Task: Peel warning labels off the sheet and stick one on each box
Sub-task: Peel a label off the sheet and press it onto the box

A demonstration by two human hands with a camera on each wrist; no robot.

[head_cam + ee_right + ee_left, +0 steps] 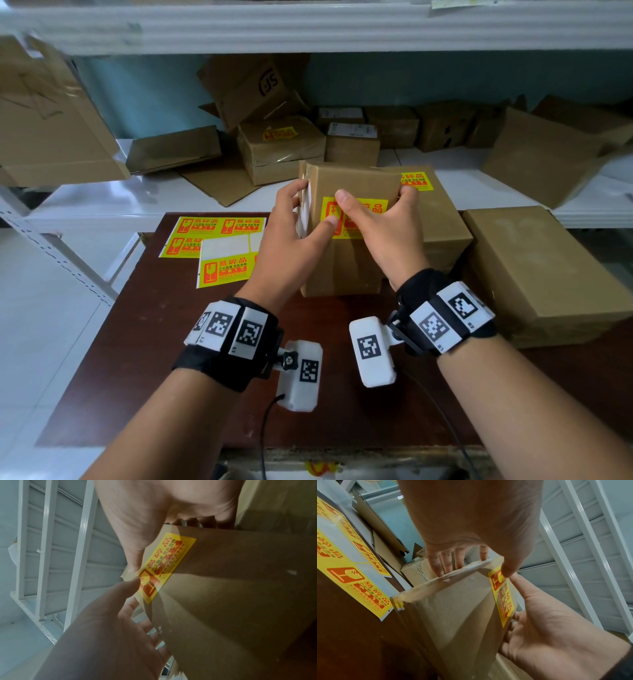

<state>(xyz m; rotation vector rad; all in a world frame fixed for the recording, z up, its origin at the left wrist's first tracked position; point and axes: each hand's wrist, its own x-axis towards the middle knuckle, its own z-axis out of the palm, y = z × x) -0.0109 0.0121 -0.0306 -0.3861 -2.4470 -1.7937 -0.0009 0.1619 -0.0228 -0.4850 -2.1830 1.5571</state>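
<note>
I have both hands on one cardboard box (346, 260), which stands tilted on the dark brown table (164, 342), its labelled face turned toward me. My left hand (291, 236) clasps the box's left side, fingers wrapped over the far left edge and the thumb lying on the face at the corner of the yellow warning label (356, 216) stuck there. My right hand (387, 233) clasps the right side, fingers curled over the top right edge and the thumb stretched across the label. From the left wrist view the label (502, 599) runs along the box's edge with both thumbs touching it. To the left on the table lie two label sheets (222, 253), overlapping, the nearer one partly peeled to bare white backing. Just behind the held box sits another labelled box (442, 219), and a plain box (534, 270) stands at the right.
</note>
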